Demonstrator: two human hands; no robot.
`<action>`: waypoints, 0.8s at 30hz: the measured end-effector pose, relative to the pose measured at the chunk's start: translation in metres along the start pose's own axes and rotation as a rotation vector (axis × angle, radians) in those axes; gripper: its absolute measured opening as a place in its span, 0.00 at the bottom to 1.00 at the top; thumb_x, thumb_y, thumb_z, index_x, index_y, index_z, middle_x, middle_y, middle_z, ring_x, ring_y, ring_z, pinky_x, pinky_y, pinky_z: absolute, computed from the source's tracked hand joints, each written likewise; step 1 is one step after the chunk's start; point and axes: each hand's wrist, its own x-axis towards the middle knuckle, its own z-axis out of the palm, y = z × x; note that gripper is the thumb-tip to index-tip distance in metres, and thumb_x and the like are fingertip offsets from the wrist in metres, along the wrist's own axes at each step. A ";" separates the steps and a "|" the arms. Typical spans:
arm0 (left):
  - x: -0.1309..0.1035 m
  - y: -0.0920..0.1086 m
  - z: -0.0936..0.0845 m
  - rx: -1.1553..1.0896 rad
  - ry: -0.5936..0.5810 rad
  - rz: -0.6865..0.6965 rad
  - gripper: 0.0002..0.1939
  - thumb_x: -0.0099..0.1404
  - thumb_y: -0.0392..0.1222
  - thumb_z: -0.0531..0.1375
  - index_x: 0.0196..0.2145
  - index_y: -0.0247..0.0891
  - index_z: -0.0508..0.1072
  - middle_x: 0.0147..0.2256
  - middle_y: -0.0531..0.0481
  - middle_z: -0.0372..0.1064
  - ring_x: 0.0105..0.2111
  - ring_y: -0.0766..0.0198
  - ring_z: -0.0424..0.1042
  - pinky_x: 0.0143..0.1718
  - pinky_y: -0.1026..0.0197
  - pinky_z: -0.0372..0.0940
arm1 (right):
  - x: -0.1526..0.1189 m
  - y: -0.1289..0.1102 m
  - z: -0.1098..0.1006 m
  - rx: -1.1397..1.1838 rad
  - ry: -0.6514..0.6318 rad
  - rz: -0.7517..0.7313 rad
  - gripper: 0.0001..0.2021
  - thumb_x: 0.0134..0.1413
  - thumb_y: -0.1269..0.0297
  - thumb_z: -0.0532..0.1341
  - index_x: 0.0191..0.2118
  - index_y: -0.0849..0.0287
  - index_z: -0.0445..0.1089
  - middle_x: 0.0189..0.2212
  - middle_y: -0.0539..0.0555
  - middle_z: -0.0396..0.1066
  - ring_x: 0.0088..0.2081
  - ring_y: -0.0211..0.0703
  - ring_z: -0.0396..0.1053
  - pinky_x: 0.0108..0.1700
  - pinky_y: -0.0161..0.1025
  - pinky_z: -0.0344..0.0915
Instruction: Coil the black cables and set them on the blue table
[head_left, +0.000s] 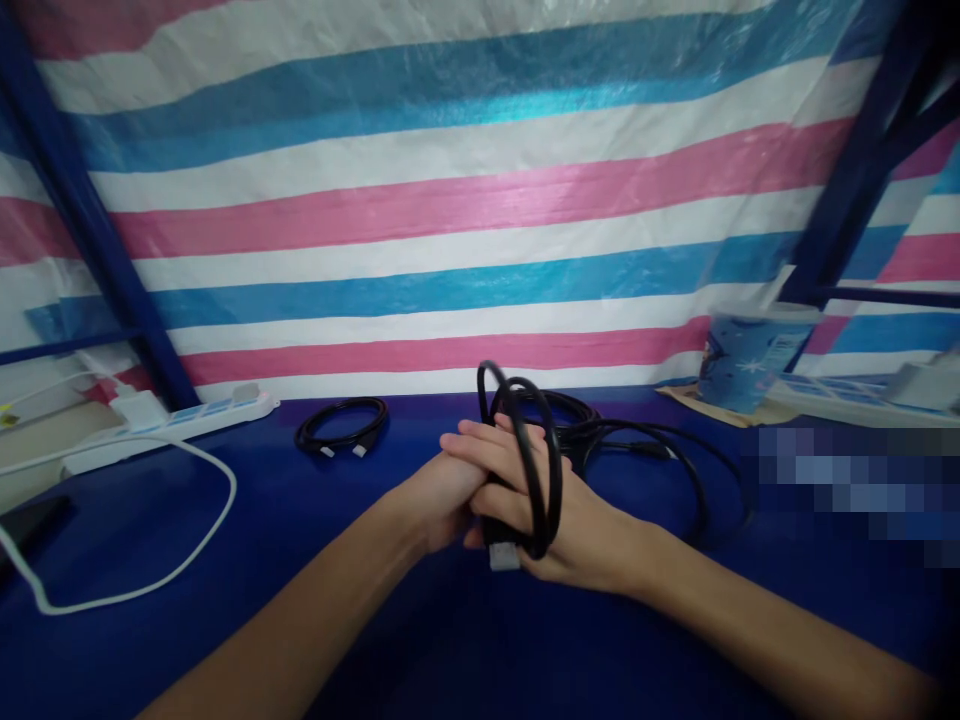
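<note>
A thick black cable (553, 470) loops around my right hand (544, 495), whose fingers close together over it and lie across my left hand (442, 495). The cable's connector, with a silver metal tip (504, 556), points down toward me below my right fingers. My left hand presses against my right from the left side, its fingers mostly hidden under and behind the right one. Behind my hands, more black cable (664, 430) lies in loose loops on the blue table (420, 640). Farther left rests a small coiled black cable (341, 440) with two silver plugs.
White power strips lie at the back left (187, 425) and back right (840, 400). A blue patterned cup (754, 355) with a straw stands on brown paper. A white cable (225, 510) curves over the left side, near a dark flat object (34, 530). Striped sheeting hangs behind.
</note>
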 end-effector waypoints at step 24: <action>-0.004 0.023 -0.021 -0.090 0.096 0.274 0.06 0.51 0.36 0.60 0.28 0.38 0.66 0.14 0.62 0.50 0.13 0.77 0.47 0.15 0.69 0.44 | 0.007 -0.004 -0.036 1.365 0.031 0.861 0.19 0.47 0.58 0.67 0.18 0.59 0.58 0.07 0.40 0.49 0.11 0.29 0.51 0.20 0.32 0.60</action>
